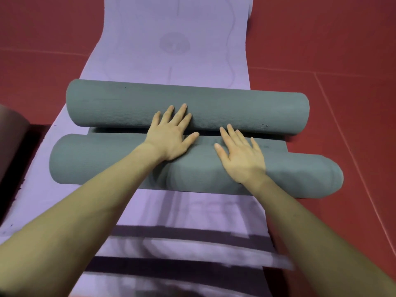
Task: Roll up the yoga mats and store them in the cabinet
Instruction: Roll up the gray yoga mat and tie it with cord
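Note:
A grey yoga mat (pixel 235 110) lies across a flat purple yoga mat (pixel 171 50), curled into a far roll and a near roll (pixel 96 159) with a narrow gap between them. My left hand (pixel 171 136) lies flat with straight fingers reaching over the gap onto the far roll. My right hand (pixel 242 155) presses flat on the near roll, denting it. Neither hand grips anything.
The mats lie on a red padded floor (pixel 342 61) with seam lines. A brownish rolled object (pixel 10 129) shows at the left edge beside a dark gap. Near me the purple mat's end looks folded in layers (pixel 182 249), blurred.

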A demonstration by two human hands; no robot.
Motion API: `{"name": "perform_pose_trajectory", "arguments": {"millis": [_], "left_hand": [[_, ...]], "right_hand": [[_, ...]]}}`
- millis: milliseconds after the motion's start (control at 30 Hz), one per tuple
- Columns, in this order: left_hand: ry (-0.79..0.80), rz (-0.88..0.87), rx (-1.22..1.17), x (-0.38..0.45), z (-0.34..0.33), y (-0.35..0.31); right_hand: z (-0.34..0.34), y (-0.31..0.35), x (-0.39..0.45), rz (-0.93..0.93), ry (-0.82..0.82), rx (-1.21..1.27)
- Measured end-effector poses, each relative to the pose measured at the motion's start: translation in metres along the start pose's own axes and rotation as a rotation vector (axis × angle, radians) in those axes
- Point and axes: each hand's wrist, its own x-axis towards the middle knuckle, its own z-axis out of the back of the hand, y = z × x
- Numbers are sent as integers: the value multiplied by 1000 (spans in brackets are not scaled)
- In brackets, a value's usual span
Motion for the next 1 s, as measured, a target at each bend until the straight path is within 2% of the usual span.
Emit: {"name": "perform_pose_trajectory", "arguments": {"millis": [233, 400, 600, 767, 867, 1000], "left_hand": [[-68, -101, 40, -11, 0, -9], [-27, -10, -9, -16, -14, -23], [38, 79, -64, 18, -9, -17], [19, 66, -106, 39, -7, -8], [-35, 31, -90, 39, -7, -5], [-134, -32, -39, 22, -9, -1]], "right_hand": [[7, -7, 41, -31, 47, 61], [11, -10, 58, -39, 29, 94], [12, -3, 45, 9, -82, 47], [-10, 13, 9, 54, -355, 27], [-11, 12, 10, 46, -320, -21], [2, 10, 32, 19, -194, -77]]}}
